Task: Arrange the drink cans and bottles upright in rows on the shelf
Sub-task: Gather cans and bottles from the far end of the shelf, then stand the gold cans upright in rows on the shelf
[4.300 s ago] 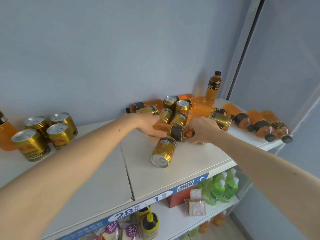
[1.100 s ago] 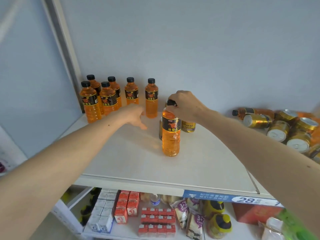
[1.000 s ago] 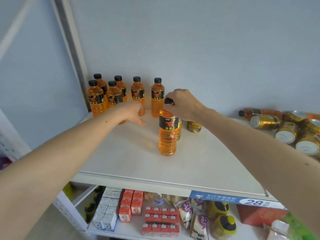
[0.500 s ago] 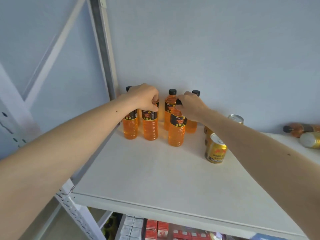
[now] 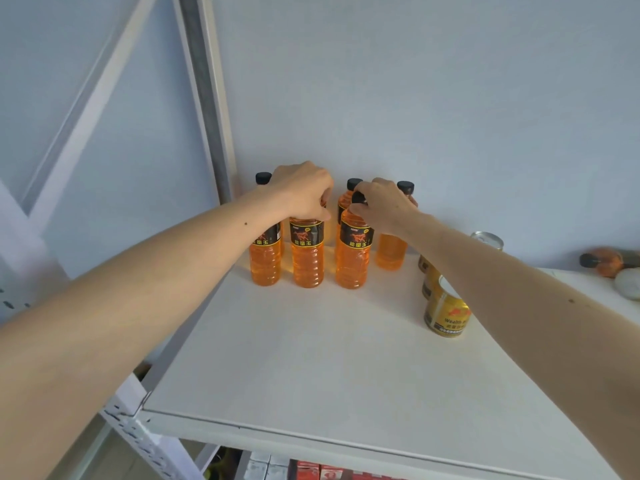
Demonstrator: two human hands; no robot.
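Several orange drink bottles with black caps stand upright in the shelf's (image 5: 311,358) back left corner. My right hand (image 5: 382,206) grips the cap of the front right bottle (image 5: 354,252), which stands on the shelf. My left hand (image 5: 303,190) holds the top of the middle front bottle (image 5: 307,254); a third front bottle (image 5: 265,259) stands left of it. Behind them more bottles show, one (image 5: 391,251) behind my right wrist. Gold cans (image 5: 446,313) stand upright under my right forearm.
A grey metal upright (image 5: 207,109) rises at the shelf's back left corner against the pale wall. A lying bottle (image 5: 607,261) and a can on its side (image 5: 628,284) sit at the far right. Red and white cartons (image 5: 311,471) fill the shelf below.
My right hand carried the bottle from the shelf's middle to the left corner and set it in the front row. My left hand came onto the neighbouring bottle's top. The view swung left.
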